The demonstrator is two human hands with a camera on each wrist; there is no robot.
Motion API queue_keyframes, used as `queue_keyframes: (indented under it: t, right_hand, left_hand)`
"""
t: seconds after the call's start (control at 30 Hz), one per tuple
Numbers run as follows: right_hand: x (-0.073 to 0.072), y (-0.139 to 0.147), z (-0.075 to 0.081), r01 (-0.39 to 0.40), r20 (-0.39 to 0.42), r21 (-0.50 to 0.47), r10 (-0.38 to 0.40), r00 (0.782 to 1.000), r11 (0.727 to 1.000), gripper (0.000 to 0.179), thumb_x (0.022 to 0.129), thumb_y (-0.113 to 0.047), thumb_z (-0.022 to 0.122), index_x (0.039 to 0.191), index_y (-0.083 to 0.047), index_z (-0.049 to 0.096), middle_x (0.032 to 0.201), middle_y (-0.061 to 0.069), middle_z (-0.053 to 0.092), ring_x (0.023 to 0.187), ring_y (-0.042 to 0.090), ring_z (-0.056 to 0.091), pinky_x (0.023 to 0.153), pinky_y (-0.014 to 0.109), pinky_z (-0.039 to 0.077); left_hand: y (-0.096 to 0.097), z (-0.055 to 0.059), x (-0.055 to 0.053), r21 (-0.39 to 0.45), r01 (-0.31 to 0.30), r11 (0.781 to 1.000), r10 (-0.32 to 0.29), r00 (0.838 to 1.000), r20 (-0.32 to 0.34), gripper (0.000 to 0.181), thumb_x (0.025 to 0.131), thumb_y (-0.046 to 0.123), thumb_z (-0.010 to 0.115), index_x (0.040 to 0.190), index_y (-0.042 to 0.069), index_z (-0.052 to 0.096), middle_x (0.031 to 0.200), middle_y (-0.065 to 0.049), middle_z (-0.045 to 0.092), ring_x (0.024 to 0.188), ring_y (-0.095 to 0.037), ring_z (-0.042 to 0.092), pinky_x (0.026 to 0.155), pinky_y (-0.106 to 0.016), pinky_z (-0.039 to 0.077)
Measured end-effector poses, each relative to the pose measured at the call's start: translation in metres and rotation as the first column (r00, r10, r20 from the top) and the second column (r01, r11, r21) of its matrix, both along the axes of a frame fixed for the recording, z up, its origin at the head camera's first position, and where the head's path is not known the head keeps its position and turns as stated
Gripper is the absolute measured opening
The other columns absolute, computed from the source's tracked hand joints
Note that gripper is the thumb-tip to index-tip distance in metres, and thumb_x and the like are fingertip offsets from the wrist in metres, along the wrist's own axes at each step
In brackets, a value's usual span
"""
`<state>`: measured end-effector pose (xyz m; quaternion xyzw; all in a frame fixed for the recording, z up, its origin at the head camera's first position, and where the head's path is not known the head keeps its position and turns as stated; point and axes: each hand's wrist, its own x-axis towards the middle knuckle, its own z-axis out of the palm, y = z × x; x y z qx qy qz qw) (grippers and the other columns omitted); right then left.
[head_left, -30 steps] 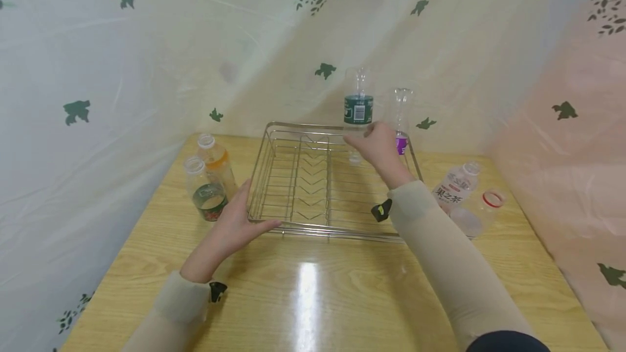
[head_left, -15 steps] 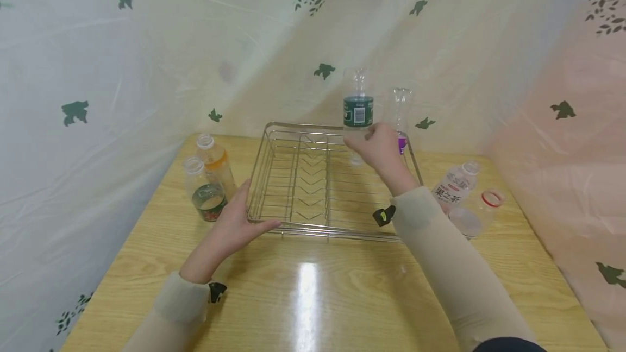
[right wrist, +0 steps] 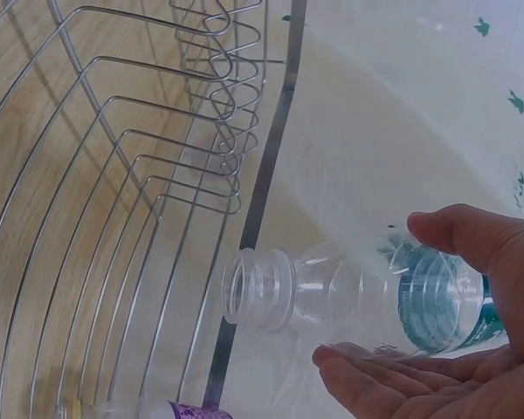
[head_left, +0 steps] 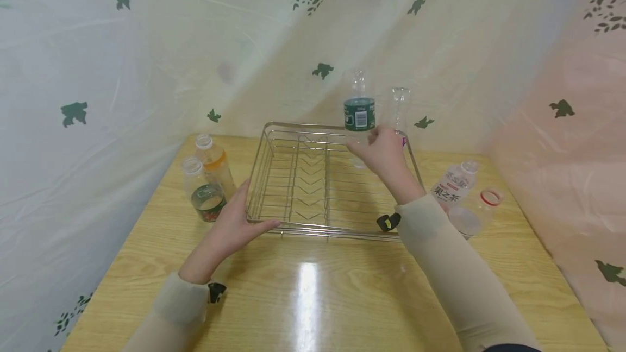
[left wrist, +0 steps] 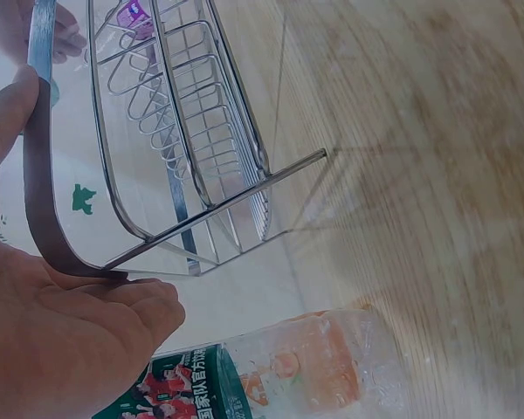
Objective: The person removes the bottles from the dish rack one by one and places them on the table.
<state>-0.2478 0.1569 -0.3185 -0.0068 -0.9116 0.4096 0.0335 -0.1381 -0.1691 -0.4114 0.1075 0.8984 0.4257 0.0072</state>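
Note:
My right hand (head_left: pixel 383 154) holds a clear plastic bottle (head_left: pixel 359 114) with a green label upside down over the back right of a wire dish rack (head_left: pixel 313 227). In the right wrist view, the bottle's uncapped mouth (right wrist: pixel 236 288) is near the rack's dark rim, with thumb and fingers on opposite sides of its body. My left hand (head_left: pixel 237 227) rests at the rack's front left corner, its thumb along the front rim and its fingers along the left side. Behind my right hand, another clear bottle (head_left: pixel 400 107) with a purple label stands upside down at the rack's back right.
Left of the rack stand an orange-banded bottle (head_left: pixel 213 159) and a green-labelled bottle (head_left: pixel 205 194). On the right are a bottle with dark lettering (head_left: pixel 455 181) and a clear bottle with a red neck ring (head_left: pixel 476 216). A patterned sheet (head_left: pixel 195 42) hangs behind the wooden table (head_left: pixel 274 297).
My right hand and the green-labelled bottle have shifted slightly right and down. My left hand stays at the rack's corner.

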Motion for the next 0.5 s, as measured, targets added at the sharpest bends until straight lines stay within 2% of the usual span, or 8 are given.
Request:
queue_keyframes:
  t: [0.2, 0.5]
  right_hand:
    - [0.007, 0.001, 0.002, -0.004, -0.021, 0.034, 0.005, 1.0, 0.999, 0.079, 0.085, -0.045, 0.08, 0.134, 0.009, 0.05, 0.125, 0.023, 0.057, 0.112, 0.038, 0.057, 0.09, 0.051, 0.055]
    - [0.02, 0.004, 0.005, -0.031, -0.032, 0.046, 0.032, 0.999, 0.998, 0.074, 0.085, -0.048, 0.079, 0.13, 0.005, 0.054, 0.125, 0.019, 0.056, 0.114, 0.035, 0.055, 0.092, 0.051, 0.054]
  left_hand:
    - [-0.001, -0.001, 0.0, 0.003, 0.005, 1.0, -0.005, 1.0, -0.012, 0.113, 0.081, 0.046, 0.086, 0.162, 0.01, 0.018, 0.161, -0.018, 0.03, 0.143, -0.04, 0.033, 0.113, -0.06, 0.032]
    - [-0.001, -0.001, -0.002, 0.01, 0.014, 1.0, -0.014, 1.0, -0.017, 0.113, 0.08, 0.049, 0.086, 0.162, 0.01, 0.018, 0.16, -0.017, 0.03, 0.143, -0.04, 0.033, 0.113, -0.06, 0.032]
